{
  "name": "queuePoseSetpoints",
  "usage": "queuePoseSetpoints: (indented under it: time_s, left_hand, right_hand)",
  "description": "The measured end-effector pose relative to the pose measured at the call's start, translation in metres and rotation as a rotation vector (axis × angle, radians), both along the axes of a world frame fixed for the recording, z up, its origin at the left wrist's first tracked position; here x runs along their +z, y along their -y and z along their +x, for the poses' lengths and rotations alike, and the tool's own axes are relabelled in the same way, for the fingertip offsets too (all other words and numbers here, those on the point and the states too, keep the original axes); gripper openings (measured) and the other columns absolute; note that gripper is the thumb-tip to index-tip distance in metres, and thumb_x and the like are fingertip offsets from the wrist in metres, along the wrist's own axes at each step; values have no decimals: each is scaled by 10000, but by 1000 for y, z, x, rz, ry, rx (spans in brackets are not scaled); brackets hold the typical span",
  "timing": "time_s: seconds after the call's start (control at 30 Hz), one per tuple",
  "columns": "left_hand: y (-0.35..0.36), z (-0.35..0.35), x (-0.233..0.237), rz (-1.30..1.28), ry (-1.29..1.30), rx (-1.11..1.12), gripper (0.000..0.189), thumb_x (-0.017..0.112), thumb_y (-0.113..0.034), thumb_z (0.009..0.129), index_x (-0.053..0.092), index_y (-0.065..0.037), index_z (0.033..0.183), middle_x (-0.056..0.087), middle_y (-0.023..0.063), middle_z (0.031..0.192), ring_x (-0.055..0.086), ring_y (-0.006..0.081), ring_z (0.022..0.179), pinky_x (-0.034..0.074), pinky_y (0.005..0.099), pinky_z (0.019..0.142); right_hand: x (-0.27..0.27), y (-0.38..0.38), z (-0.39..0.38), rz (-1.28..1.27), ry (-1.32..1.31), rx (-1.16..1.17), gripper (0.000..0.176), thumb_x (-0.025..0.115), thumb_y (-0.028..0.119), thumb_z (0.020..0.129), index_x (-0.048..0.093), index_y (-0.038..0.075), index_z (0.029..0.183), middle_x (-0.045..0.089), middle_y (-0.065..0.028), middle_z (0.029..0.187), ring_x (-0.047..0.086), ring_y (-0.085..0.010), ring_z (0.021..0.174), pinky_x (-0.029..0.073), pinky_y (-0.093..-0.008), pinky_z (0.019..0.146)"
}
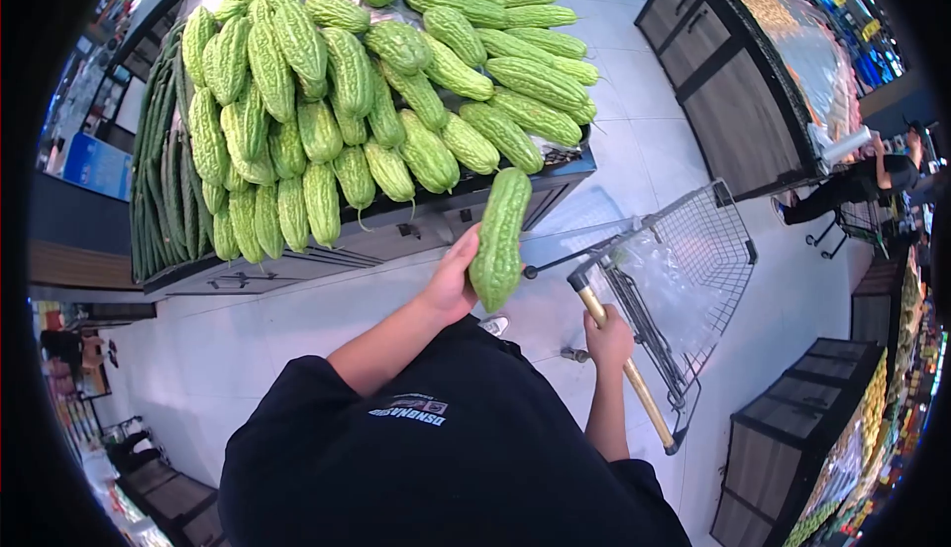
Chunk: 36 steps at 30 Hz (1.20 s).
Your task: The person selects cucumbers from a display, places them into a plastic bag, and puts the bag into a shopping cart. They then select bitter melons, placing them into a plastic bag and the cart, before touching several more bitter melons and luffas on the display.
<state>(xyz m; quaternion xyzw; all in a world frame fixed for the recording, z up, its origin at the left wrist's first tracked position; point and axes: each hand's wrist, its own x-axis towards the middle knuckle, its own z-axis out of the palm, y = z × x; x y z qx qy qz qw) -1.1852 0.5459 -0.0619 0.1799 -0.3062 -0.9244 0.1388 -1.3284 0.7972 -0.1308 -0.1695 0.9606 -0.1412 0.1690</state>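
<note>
My left hand is wrapped around a light green bitter melon, held upright in front of the display stand. On the right, my right hand grips the gold-coloured handle of a shopping cart. Clear plastic bags lie inside the cart's wire basket. Just beyond my left hand, a large heap of bitter melons covers the stand, with some reaching over its front edge.
Long dark green cucumbers fill the left end of the stand. Another display counter stands at the upper right, with a person in dark clothes beside a cart. More produce counters are at lower right.
</note>
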Motion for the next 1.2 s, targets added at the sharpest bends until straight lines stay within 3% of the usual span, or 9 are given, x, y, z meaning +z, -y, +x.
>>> queuePoseSetpoints:
  time_s: [0.1,0.3,0.37,0.43,0.63,0.77,0.93,1.13,1.2]
  left_hand:
    - [7,-17,-1,-34,-93,-13,706,590,-453,978,316,-71,1505,550,146,1357,603,305,1186,480,471,1042]
    - [27,-47,8,-248,-71,-59,736,636,-365,974,267,-45,1525,478,116,1428,520,249,1287,423,405,1084]
    - [38,-55,10,-594,-102,-72,722,590,-311,1006,219,-17,1551,377,108,1506,370,208,1401,286,357,1165]
    - [42,-66,17,-645,-102,-83,719,573,-296,1013,202,-9,1558,364,125,1517,345,220,1418,263,363,1175]
    - [125,-56,24,-1166,55,20,556,506,-214,1032,342,20,1510,371,190,1530,322,314,1448,245,391,1191]
    - [161,-34,28,-1182,177,-2,577,574,-226,983,395,2,1482,419,211,1482,404,348,1391,309,394,1162]
    - [177,-23,33,-1231,325,56,557,611,-180,953,426,-10,1450,487,203,1387,500,328,1294,375,398,1109]
    - [185,-27,25,-1152,349,94,522,605,-99,949,436,1,1433,483,188,1375,545,290,1265,415,398,1094]
    - [186,-29,22,-1156,354,123,513,611,-119,948,446,0,1419,498,188,1353,561,292,1227,423,394,1072]
  right_hand:
    - [0,-7,-2,18,66,-28,352,695,419,849,687,138,1062,708,-173,842,688,-390,815,526,-487,737]
    - [74,20,-3,-174,13,175,565,757,262,816,574,45,1304,608,-209,1254,559,-366,1208,482,-444,955]
    - [109,85,-6,-974,424,-61,684,744,219,842,447,39,1432,551,-178,1318,485,-313,1303,441,-426,1028]
    - [114,138,-5,-1334,676,93,721,715,183,874,351,11,1472,535,-150,1324,513,-244,1258,448,-384,1023]
    - [109,244,-46,-1077,609,236,583,729,195,879,471,-45,1344,612,-134,1222,601,-191,1082,490,-340,937]
    - [94,309,-63,-1055,624,204,543,750,228,872,524,-46,1282,649,-133,1139,617,-187,1042,491,-338,917]
    - [90,376,-76,-890,260,355,570,773,284,858,533,-50,1252,656,-218,1140,652,-303,1033,499,-387,895]
    - [56,407,-79,-908,199,419,697,731,371,888,422,-59,1342,576,-283,1194,568,-427,1116,435,-469,978]
    - [52,409,-76,-850,-50,482,684,719,358,894,424,-69,1339,522,-276,1199,519,-437,1134,408,-477,1006]
